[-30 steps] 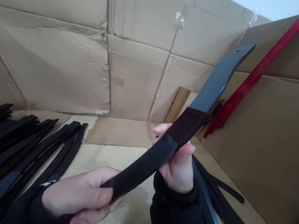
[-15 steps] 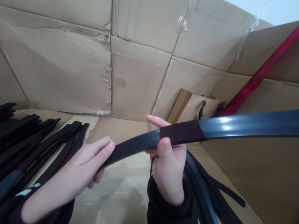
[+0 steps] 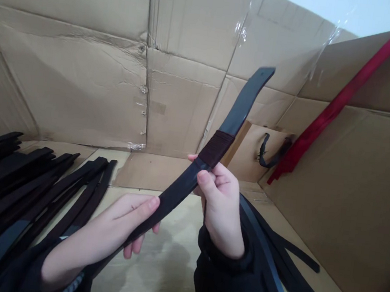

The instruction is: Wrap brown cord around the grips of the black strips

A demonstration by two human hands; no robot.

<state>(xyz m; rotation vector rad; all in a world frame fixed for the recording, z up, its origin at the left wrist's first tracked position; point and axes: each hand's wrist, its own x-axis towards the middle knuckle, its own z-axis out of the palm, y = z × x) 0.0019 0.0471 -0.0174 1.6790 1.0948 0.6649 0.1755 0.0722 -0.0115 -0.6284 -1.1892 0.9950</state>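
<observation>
at my far left a pile (image 3: 21, 200) of dark strips fans away from me. next is my left hand (image 3: 114, 226), pinching the lower part of one strip (image 3: 178, 190), thumb on top, fingers curled beneath. the strip hangs in the air between my hands, its long axis slanting from low left to high right, bare grey end up and away from me. the dark wrap (image 3: 216, 148) sits past the middle of what shows. my right hand (image 3: 222, 199) is much the nearer to it, thumb pressed on the strip just below the wrap, fingers behind. beyond stands a bag (image 3: 246, 157); then more strips (image 3: 292, 267) lie by my right sleeve (image 3: 228, 282), and a red ribbon (image 3: 341, 100) slants above them.
</observation>
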